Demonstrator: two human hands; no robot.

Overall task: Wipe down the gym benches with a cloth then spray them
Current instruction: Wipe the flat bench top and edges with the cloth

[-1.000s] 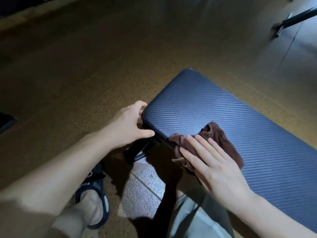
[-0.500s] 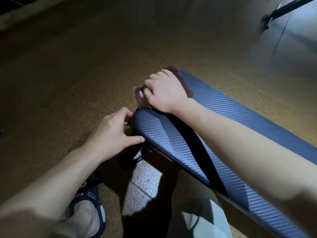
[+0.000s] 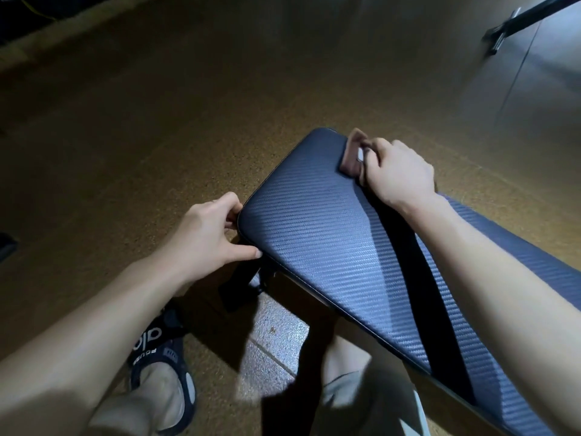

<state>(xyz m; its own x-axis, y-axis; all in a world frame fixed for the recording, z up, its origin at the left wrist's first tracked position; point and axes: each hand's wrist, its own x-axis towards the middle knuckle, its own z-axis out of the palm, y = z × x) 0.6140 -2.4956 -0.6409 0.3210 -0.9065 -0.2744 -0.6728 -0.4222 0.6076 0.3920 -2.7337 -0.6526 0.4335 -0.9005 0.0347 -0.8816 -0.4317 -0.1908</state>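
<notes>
Sandal (image 3: 163, 366): dark, slip-on, white lettering on the strap; on a foot at lower left, standing on the floor.
Floor (image 3: 157, 121): speckled brown surface, dim toward the top; a paler tiled patch shows under the bench near the lower middle.
Left hand (image 3: 204, 237): at the near left corner of the bench pad. Fingers curled and held close together round the pad's rounded corner edge; thumb stretched along the near side edge, its tip touching the seam. Fingertips tuck under or behind the rim, so their ends are hidden.
Bench frame (image 3: 239, 284): black leg or bracket below the pad, just under the left thumb; detail lost in shadow.
Bench (image 3: 314, 234): dark blue pad with a fine diagonal weave, running from centre frame down to the lower right. A hard black shadow of the right forearm lies across it.
Cloth (image 3: 352, 158): brown, bunched, at the far edge of the pad near its far end corner. It sits against and ahead of the right fingers, draped over the pad's edge; a small pale tag shows by the fingertips. Most of it is covered by the hand.
Right hand (image 3: 396, 174): back of hand up, fingers curled and pressed together, gripping the cloth against the pad's far edge. Thumb not visible.
Shorts (image 3: 361, 401): pale grey fabric over a knee, bottom centre.
Black bar (image 3: 522, 17): metal equipment part on the floor, top right corner, well apart from the bench.
</notes>
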